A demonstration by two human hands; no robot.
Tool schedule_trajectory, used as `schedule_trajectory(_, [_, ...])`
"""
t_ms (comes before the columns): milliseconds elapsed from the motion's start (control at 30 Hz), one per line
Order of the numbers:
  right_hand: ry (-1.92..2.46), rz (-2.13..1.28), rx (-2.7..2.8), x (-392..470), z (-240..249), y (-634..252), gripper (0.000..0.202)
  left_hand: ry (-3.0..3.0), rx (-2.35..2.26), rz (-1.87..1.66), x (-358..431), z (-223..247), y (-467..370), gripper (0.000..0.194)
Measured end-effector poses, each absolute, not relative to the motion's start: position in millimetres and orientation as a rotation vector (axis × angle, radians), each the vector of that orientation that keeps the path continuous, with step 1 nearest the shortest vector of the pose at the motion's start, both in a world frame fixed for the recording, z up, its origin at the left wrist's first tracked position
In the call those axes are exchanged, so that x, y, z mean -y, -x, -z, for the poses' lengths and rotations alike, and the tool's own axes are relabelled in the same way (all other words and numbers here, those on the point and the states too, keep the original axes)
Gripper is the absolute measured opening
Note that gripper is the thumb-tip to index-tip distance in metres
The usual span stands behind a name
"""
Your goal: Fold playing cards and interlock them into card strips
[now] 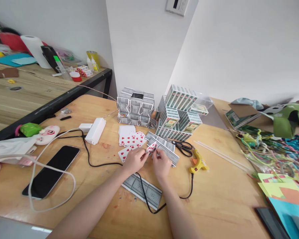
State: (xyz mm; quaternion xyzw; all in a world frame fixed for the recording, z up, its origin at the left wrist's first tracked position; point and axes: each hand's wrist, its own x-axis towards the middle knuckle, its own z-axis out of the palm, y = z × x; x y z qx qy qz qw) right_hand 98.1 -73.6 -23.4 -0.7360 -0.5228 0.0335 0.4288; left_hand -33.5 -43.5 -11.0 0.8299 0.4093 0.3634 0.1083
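Observation:
A playing card [150,148] with red hearts is held up between my two hands, tilted. My left hand [136,160] pinches its left side, and my right hand [161,162] pinches it on the right. Loose playing cards [132,139], red hearts up, lie just beyond my left hand. Behind my right hand are strips of joined cards [168,147] with patterned grey backs. Another grey card strip [142,191] lies flat below my wrists, crossed by a black cord. Farther back stands a boxy structure built of folded cards [136,108].
Stacked card boxes [179,113] stand at the back. Black scissors [183,147] and a yellow glue gun [198,162] lie right of my hands. A phone [52,171], white cable and white power strip [96,131] are on the left; coloured paper [286,199] and craft scraps fill the right.

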Motion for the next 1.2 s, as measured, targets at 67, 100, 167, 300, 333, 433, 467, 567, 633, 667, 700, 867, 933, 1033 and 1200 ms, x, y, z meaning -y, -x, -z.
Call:
schedule_trajectory(67, [1.858,-0.032,1.319,74,25,-97,0.032,-2.428,-1.208,-1.064,43,11,34,0.026])
schedule_trajectory(100, [1.864,-0.01,1.319,74,25,-97,0.032,-2.418,-1.209,-1.059,43,12,34,0.026])
schedule_trajectory(167, [1.848,-0.026,1.302,74,25,-98,0.032,-2.394,-1.218,-1.048,42,12,35,0.025])
schedule_trajectory(300, [1.624,-0.497,1.225,69,20,-108,0.029,-2.327,-1.295,-1.033,39,12,39,0.025])
schedule_trajectory(333, [1.542,-0.662,1.181,67,19,-111,0.03,-2.288,-1.321,-1.034,38,12,40,0.024])
schedule_trajectory(433, [1.334,-1.022,1.041,63,17,-119,0.034,-2.109,-1.341,-1.035,34,10,42,0.023])
schedule_trajectory(467, [1.29,-1.096,1.003,62,17,-120,0.036,-2.049,-1.321,-1.028,33,9,43,0.024])
schedule_trajectory(567, [1.212,-1.241,0.944,62,17,-120,0.039,-1.928,-1.23,-0.991,31,8,43,0.025])
schedule_trajectory(633, [1.17,-1.309,0.933,63,18,-117,0.039,-1.884,-1.196,-0.969,32,7,43,0.025])
schedule_trajectory(667, [1.147,-1.333,0.925,63,17,-116,0.038,-1.872,-1.191,-0.959,33,7,43,0.026])
schedule_trajectory(700, [1.124,-1.354,0.918,64,17,-115,0.038,-1.867,-1.191,-0.95,34,7,43,0.026])
schedule_trajectory(867, [1.108,-1.399,0.925,67,18,-112,0.039,-1.918,-1.234,-0.935,36,8,42,0.029])
schedule_trajectory(933, [1.149,-1.381,0.962,68,18,-111,0.042,-1.946,-1.245,-0.936,37,7,41,0.03])
schedule_trajectory(1033, [1.226,-1.315,1.035,71,14,-111,0.045,-1.969,-1.251,-0.934,39,5,40,0.031])
schedule_trajectory(1200, [1.303,-1.144,1.1,73,8,-109,0.043,-1.941,-1.218,-0.899,42,5,37,0.031])
